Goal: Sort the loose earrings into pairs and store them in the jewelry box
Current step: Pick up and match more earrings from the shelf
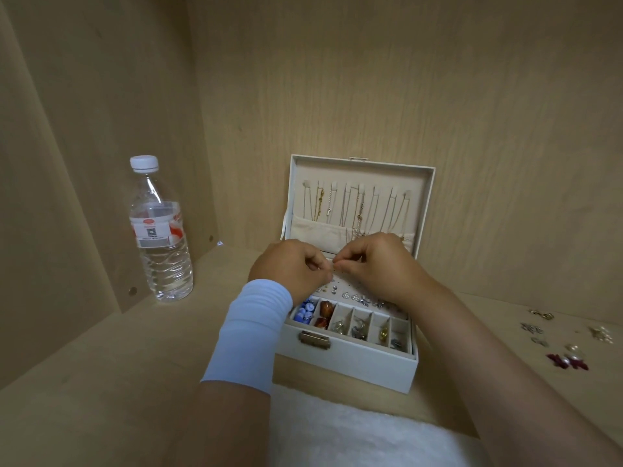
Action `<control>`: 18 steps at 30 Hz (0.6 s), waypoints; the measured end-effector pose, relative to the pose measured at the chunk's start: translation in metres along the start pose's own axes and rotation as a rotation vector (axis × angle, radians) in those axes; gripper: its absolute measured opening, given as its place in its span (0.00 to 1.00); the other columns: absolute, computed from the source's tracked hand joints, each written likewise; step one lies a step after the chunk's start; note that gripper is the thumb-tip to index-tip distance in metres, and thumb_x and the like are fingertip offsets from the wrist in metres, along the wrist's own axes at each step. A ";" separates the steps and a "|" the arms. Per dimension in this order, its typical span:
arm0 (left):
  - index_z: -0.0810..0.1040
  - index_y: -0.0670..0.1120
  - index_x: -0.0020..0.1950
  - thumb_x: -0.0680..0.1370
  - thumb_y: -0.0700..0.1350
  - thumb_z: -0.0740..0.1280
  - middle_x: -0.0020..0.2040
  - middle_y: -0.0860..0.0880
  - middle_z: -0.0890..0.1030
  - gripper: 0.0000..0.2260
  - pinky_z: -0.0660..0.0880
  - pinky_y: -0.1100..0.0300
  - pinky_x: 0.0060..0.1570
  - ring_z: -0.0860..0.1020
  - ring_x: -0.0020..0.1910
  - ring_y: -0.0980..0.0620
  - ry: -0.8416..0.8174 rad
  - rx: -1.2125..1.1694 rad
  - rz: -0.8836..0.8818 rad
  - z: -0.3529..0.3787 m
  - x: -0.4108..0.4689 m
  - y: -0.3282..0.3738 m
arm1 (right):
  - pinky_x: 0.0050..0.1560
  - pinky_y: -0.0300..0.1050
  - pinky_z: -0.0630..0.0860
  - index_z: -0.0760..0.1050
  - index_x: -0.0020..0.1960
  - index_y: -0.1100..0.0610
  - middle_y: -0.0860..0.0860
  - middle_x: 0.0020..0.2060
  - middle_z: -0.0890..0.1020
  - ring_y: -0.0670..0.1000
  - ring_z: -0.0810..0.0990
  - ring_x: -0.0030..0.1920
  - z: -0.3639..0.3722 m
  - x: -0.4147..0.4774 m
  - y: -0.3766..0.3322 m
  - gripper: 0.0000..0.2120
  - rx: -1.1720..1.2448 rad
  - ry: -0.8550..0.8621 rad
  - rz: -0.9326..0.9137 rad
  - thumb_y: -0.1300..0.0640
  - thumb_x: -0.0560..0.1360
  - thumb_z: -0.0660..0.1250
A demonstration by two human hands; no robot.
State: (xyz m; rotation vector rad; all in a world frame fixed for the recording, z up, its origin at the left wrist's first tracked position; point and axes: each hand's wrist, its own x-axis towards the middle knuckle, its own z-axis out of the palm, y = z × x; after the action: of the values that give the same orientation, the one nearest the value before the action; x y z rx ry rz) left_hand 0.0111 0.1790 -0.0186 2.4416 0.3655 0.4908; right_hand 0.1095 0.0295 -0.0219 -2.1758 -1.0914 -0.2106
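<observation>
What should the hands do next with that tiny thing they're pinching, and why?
Probably press it into the stud panel just below: the left hand and right hand pinch a tiny earring over the open jewelry box, where small studs already sit. More loose earrings wait on the right.

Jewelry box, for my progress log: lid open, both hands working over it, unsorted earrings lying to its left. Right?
No. In the head view the unsorted earrings lie right of the jewelry box. Lid open, left hand and right hand over it: correct.
</observation>
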 end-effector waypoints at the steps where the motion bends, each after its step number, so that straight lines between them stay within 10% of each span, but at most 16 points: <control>1: 0.85 0.55 0.41 0.72 0.51 0.74 0.42 0.59 0.83 0.02 0.71 0.66 0.43 0.78 0.45 0.61 -0.001 0.021 -0.007 0.001 0.001 -0.001 | 0.53 0.44 0.80 0.87 0.47 0.51 0.43 0.41 0.86 0.41 0.82 0.43 0.001 0.001 0.000 0.03 -0.031 -0.007 -0.009 0.55 0.74 0.74; 18: 0.84 0.54 0.45 0.77 0.46 0.68 0.43 0.59 0.83 0.06 0.76 0.59 0.50 0.79 0.45 0.58 -0.001 -0.016 -0.015 0.004 0.006 -0.004 | 0.50 0.48 0.79 0.85 0.46 0.48 0.42 0.41 0.85 0.43 0.81 0.44 0.007 0.003 -0.006 0.03 -0.230 -0.028 -0.025 0.50 0.73 0.74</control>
State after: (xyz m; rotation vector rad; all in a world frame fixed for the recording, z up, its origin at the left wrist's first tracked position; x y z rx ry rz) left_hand 0.0178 0.1822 -0.0224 2.4214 0.3781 0.4845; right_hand 0.1057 0.0380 -0.0231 -2.3742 -1.1595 -0.3325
